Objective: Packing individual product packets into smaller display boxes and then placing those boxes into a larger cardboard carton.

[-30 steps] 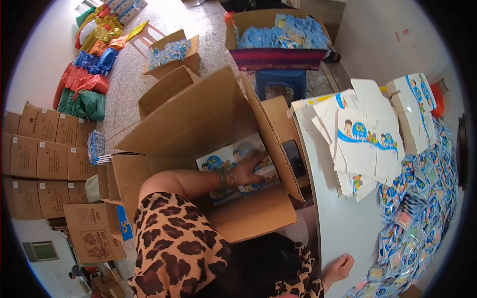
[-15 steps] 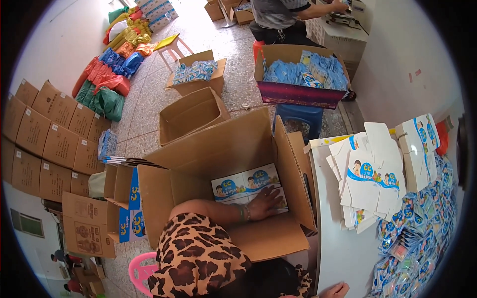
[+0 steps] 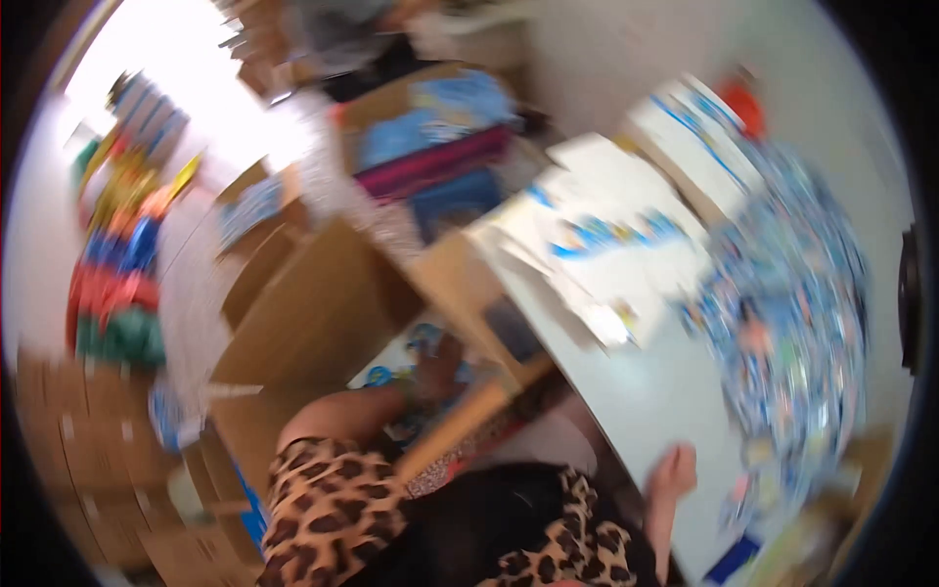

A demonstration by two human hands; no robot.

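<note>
Frame heavily motion-blurred. Left hand (image 3: 437, 364): down inside open carton (image 3: 323, 313), resting on blue-and-white packs (image 3: 401, 362) at carton bottom; finger spread cannot tell. Right hand (image 3: 673, 472): on near edge of white table (image 3: 626, 391), right of carton; fingers appear together, holding nothing. Flat white-and-blue cartons (image 3: 606, 225) stacked on table, far side. Heap of blue packets (image 3: 792, 323) at table right. Second box (image 3: 440, 127) of blue packs on floor, far.
</note>
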